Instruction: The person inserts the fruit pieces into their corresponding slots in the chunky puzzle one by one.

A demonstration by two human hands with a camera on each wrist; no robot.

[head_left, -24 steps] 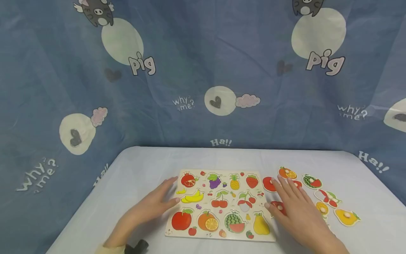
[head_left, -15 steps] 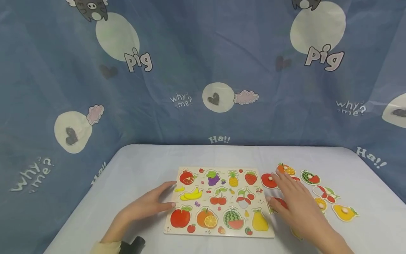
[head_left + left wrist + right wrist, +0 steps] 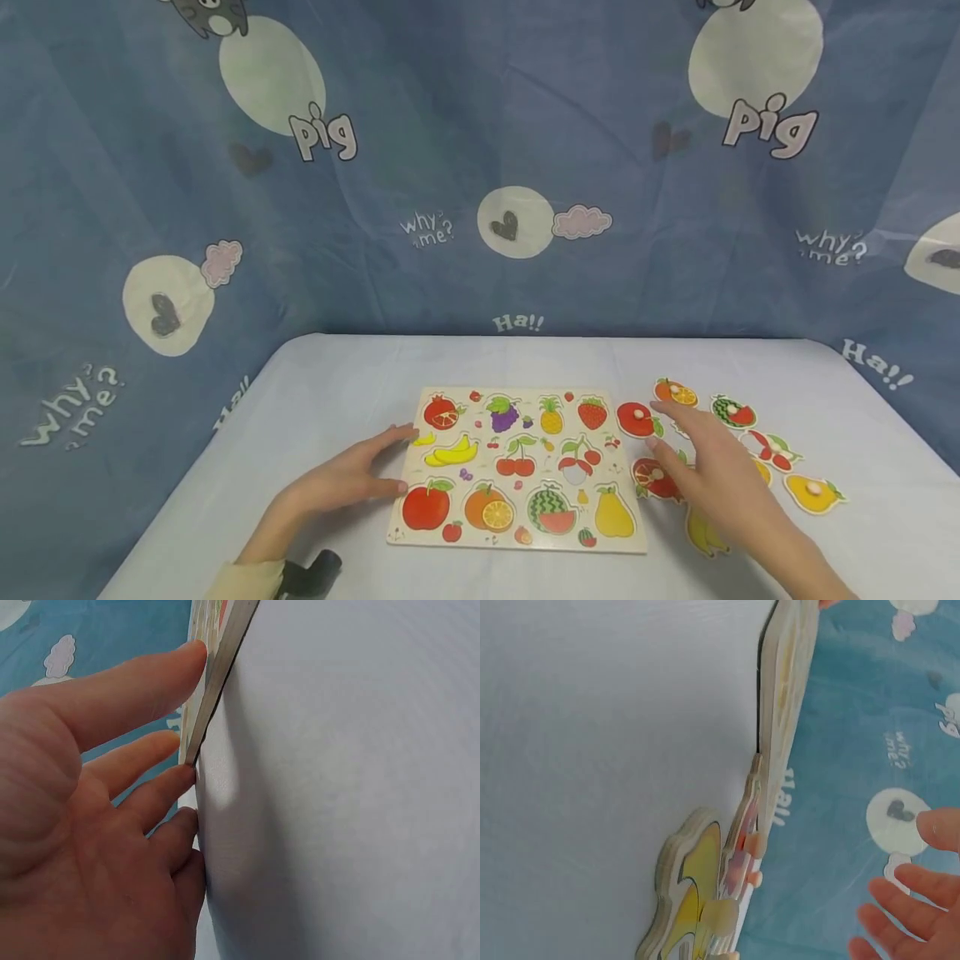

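Note:
A pale puzzle board (image 3: 547,477) printed with colourful fruit lies flat on the white table. My left hand (image 3: 337,479) is at its left edge, thumb and fingertips right at the rim, as the left wrist view shows with the board edge (image 3: 217,682). Over the loose puzzle pieces to the right of the board, my right hand (image 3: 720,475) hangs with thumb and fingers apart, holding nothing. Nearest to it are the apple piece (image 3: 634,419), the pomegranate piece (image 3: 651,480) and the banana piece (image 3: 702,533). The hand partly covers several other pieces.
Beyond the right hand lie the orange piece (image 3: 675,392), watermelon piece (image 3: 733,412), cherry piece (image 3: 774,451) and pear piece (image 3: 814,493), with round knobs on top. A blue patterned cloth (image 3: 420,275) hangs behind the table (image 3: 360,375). A black device (image 3: 311,575) sits at the left wrist.
My right hand has drawn its thumb up and right, off the board's edge, uncovering the pomegranate and banana pieces. The left hand has shifted slightly down along the rim. The head view has tilted up slightly.

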